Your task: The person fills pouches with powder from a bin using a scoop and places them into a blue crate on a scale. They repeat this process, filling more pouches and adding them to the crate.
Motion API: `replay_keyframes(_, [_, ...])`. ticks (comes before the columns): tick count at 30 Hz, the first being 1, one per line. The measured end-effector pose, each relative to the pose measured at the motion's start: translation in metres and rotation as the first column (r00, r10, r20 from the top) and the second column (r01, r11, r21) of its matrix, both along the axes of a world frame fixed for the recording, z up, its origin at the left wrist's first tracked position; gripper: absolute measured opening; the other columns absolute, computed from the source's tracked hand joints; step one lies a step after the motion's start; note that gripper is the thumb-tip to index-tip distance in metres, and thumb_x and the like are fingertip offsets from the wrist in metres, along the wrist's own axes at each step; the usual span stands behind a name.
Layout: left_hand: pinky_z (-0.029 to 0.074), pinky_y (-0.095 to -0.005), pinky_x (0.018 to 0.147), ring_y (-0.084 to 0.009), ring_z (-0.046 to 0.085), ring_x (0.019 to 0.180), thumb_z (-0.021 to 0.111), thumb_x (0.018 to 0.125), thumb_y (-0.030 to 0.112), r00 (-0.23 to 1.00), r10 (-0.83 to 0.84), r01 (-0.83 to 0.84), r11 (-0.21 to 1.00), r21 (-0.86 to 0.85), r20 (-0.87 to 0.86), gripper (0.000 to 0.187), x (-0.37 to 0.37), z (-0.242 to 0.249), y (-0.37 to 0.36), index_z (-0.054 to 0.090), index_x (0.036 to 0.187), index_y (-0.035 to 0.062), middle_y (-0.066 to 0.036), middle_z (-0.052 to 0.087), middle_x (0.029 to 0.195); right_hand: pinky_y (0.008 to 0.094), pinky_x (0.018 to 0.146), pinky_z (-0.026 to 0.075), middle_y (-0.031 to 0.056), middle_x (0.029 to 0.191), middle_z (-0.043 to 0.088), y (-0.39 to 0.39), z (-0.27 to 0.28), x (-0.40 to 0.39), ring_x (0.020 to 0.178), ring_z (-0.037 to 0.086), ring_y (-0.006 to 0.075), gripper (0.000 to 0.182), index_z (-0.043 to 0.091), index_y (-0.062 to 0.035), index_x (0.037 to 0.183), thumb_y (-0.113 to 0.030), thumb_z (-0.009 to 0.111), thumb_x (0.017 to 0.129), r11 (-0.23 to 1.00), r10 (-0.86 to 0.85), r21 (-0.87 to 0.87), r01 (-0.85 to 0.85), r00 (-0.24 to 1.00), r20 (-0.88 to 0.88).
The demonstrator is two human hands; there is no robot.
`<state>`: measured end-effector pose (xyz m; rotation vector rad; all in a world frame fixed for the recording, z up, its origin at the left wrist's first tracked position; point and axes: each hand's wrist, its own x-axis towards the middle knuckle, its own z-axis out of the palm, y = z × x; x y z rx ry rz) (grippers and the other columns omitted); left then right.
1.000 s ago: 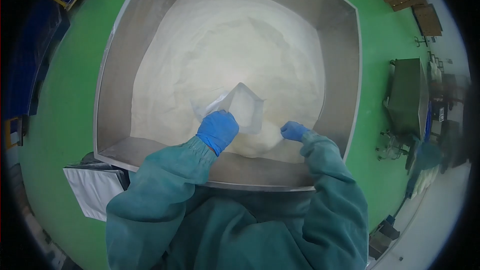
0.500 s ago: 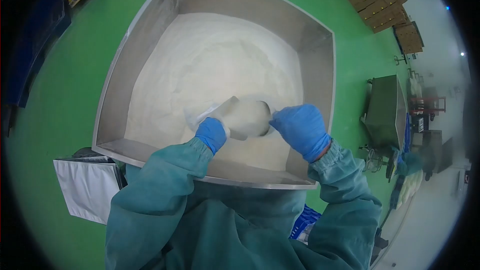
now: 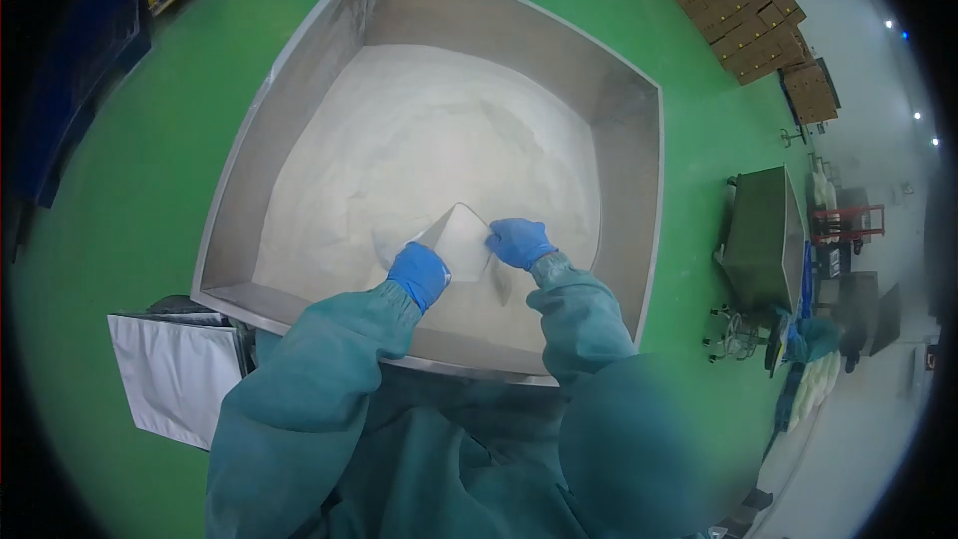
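Observation:
A large stainless steel bin (image 3: 627, 140) with straight, high walls stands before me, partly filled with fine white powder (image 3: 439, 130). My left hand (image 3: 419, 274), in a blue glove, is closed on a whitish bag (image 3: 463, 245) just above the powder, near the bin's front side. The bag's pale, pointed edge faces away from me. My right hand (image 3: 519, 243), also gloved in blue, is closed at the bag's right edge, its fingers around the handle end of a scoop. The scoop's bowl is mostly hidden by the bag and the hand.
White flat bags (image 3: 172, 369) hang or stack beside the bin's front left corner. Green floor surrounds the bin. A second steel bin on wheels (image 3: 760, 230) stands to the right, with stacked cardboard boxes (image 3: 748, 10) farther back. Blue racks (image 3: 75, 70) line the left.
My right hand has moved left with the scoop, from the bin's right side up to the bag. The left hand stays in nearly the same place, holding the bag.

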<state>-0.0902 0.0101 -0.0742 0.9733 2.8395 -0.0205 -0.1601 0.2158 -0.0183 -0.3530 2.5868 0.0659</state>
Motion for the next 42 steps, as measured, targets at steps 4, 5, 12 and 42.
replay_keyframes(4, [0.044,-0.0378,0.058,-0.0231,0.06,0.068,0.056,0.072,0.007,0.997,-0.067,0.068,0.997,0.029,-0.034,0.01,-0.031,0.079,-0.026,0.066,0.072,0.0067,-0.011,0.063,0.072,0.0437,0.063,0.045,0.012,0.07,0.063,0.004,0.026,-0.002,0.069,0.061,0.0331,0.027,0.066,-0.0091,0.071,-0.03,0.05,0.078,0.957,-0.079,-0.289,-0.02,0.942,-0.326])
replay_keyframes(5, [0.044,-0.0383,0.06,-0.0244,0.058,0.068,0.057,0.073,0.01,0.987,-0.04,0.051,0.997,0.063,-0.155,0.009,-0.04,0.102,-0.032,0.065,0.073,0.0079,-0.011,0.061,0.074,0.0437,0.063,0.045,0.012,0.07,0.063,0.006,0.044,0.0,0.069,0.061,0.0331,0.027,0.066,-0.0091,0.071,-0.03,0.05,0.078,0.957,-0.086,-0.291,-0.016,0.938,-0.335])
replay_keyframes(12, [0.046,-0.0355,0.06,-0.0258,0.055,0.073,0.057,0.075,0.014,0.906,-0.043,0.278,0.81,0.517,-0.421,0.01,-0.061,0.206,-0.05,0.063,0.08,0.0063,-0.012,0.057,0.079,0.0373,0.052,0.044,0.0185,0.062,0.057,0.023,0.175,0.05,0.058,0.059,0.033,0.022,0.062,-0.0041,0.063,-0.019,0.054,0.076,0.713,-0.579,-0.688,0.136,0.668,-0.468])
replay_keyframes(42, [0.037,-0.0322,0.098,-0.0206,0.047,0.116,0.051,0.092,0.018,0.988,-0.148,0.065,0.215,0.975,-0.033,0.04,-0.008,0.388,-0.01,0.047,0.13,0.0076,-0.01,0.048,0.129,0.0453,0.055,0.047,0.0149,0.062,0.06,0.028,0.345,0.252,0.056,0.057,0.0365,0.021,0.067,-0.0093,0.065,-0.028,0.057,0.068,0.851,-0.242,-0.455,-0.262,0.573,-0.783])
